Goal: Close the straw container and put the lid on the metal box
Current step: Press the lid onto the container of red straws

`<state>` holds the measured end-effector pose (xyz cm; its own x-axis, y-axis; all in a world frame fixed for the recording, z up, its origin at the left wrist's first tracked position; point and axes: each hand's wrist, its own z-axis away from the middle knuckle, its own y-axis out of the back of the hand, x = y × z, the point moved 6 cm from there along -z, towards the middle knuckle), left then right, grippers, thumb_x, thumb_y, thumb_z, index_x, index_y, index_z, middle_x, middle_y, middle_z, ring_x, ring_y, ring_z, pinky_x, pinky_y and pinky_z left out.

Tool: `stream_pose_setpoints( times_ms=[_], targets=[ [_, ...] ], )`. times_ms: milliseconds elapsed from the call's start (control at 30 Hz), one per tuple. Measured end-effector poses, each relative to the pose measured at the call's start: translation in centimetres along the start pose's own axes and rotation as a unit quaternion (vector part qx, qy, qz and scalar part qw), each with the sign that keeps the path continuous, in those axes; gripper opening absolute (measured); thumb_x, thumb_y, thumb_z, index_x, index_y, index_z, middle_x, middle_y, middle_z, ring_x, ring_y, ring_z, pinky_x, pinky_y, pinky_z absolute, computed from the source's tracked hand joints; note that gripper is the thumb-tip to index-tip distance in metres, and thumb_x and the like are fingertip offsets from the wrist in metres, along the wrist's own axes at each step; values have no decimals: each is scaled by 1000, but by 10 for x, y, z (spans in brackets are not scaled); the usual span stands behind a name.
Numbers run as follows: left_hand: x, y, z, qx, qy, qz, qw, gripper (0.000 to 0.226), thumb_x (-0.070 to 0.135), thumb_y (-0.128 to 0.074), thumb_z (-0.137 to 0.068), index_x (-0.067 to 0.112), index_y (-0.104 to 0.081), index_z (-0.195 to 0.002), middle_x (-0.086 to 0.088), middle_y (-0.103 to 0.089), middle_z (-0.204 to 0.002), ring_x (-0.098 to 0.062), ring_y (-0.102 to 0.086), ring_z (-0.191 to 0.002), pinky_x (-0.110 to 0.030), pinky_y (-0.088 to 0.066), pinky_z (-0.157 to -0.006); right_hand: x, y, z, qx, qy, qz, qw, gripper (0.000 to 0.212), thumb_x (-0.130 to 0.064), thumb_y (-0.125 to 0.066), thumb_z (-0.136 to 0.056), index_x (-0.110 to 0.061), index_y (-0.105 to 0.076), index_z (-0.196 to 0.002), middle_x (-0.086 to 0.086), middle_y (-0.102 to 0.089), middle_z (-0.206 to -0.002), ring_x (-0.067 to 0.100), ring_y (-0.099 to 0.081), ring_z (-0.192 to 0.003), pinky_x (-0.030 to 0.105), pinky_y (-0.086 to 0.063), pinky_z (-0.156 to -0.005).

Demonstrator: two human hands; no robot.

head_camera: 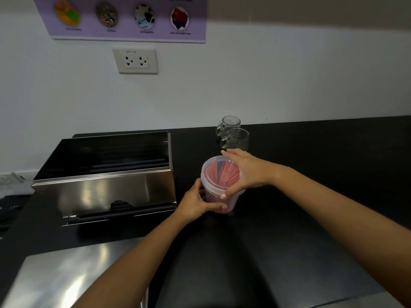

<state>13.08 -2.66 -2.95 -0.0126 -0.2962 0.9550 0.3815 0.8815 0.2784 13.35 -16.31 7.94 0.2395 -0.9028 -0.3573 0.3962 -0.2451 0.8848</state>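
A clear plastic straw container (219,197) full of red straws stands on the black counter, with its translucent lid (213,172) on top. My left hand (196,204) wraps around the container's lower left side. My right hand (242,172) lies flat over the right part of the lid, thumb down over the rim. To the left stands the open metal box (106,187), shiny steel with a dark inside. A flat steel sheet (66,276), seemingly the box's lid, lies on the counter at the front left.
Two glass mugs (233,135) stand just behind the container, close to my right fingertips. The black counter (322,163) stretches to the right. A wall socket (135,61) and a purple poster (124,18) hang on the white wall behind.
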Motion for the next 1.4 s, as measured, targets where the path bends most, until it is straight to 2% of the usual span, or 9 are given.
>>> stream_pose_setpoints(
  times_ms=[200,400,567,700,867,967,1133,1300,1400],
  targets=[
    [2,-1,1,17,-14,5,1000,90,30,-85,-56,30,-35,-130,11,-51,-121,-5,-47,-114,-7,-41,-77,-1,0,-2,94,24,73,993,121,-79,-60,-46,-22,-14,-142,-2,-34,-138,15,-32,-125,35,-35,-98],
    [4,-1,4,38,-34,-2,999,86,30,-85,-55,26,-42,-129,11,-57,-115,-3,-53,-109,-11,-42,-84,-1,-6,-3,157,31,132,978,125,-90,-41,-44,-14,-22,-141,-1,-37,-129,14,-36,-114,31,-37,-90],
    [4,-1,5,53,-41,-9,998,85,33,-84,-54,25,-44,-128,6,-59,-119,-8,-54,-113,-22,-44,-94,-2,-6,-3,183,35,126,974,124,-90,-41,-44,-13,-27,-139,0,-40,-125,14,-37,-109,27,-33,-83],
    [5,-1,6,61,-47,-9,997,83,32,-84,-53,23,-46,-126,3,-60,-120,-9,-54,-114,-26,-44,-97,-3,-5,-1,196,38,119,973,123,-90,-41,-43,-11,-30,-138,2,-41,-124,14,-37,-107,28,-34,-84],
    [8,-1,7,61,-49,-21,997,78,30,-85,-55,24,-48,-123,17,-57,-109,1,-53,-106,-1,-41,-82,-4,-7,0,192,37,101,975,120,-85,-48,-48,-10,-27,-139,3,-38,-126,16,-35,-109,28,-32,-85],
    [9,-1,9,57,-46,-31,997,77,31,-84,-56,26,-47,-123,22,-55,-104,6,-52,-102,2,-40,-79,-4,-8,0,184,30,87,979,119,-84,-51,-48,-11,-25,-139,2,-37,-127,16,-35,-111,29,-33,-86],
    [12,-1,10,56,-35,-44,997,80,30,-84,-57,25,-44,-126,18,-54,-111,2,-51,-103,-5,-42,-76,-4,-10,-1,171,12,61,983,119,-82,-54,-48,-13,-22,-139,2,-35,-130,17,-32,-115,34,-35,-92],
    [14,0,9,39,-9,-67,997,87,31,-83,-58,20,-39,-132,1,-54,-127,-11,-49,-116,-24,-42,-93,-2,-13,0,154,2,58,986,119,-83,-52,-50,-16,-17,-141,3,-30,-140,20,-28,-126,41,-36,-97],
    [18,-2,10,26,-6,-69,997,87,29,-82,-60,21,-36,-134,2,-51,-129,-9,-47,-115,-23,-39,-92,-1,-15,2,149,0,54,987,119,-84,-51,-50,-17,-16,-142,3,-28,-142,21,-27,-128,41,-33,-100]
  ],
)
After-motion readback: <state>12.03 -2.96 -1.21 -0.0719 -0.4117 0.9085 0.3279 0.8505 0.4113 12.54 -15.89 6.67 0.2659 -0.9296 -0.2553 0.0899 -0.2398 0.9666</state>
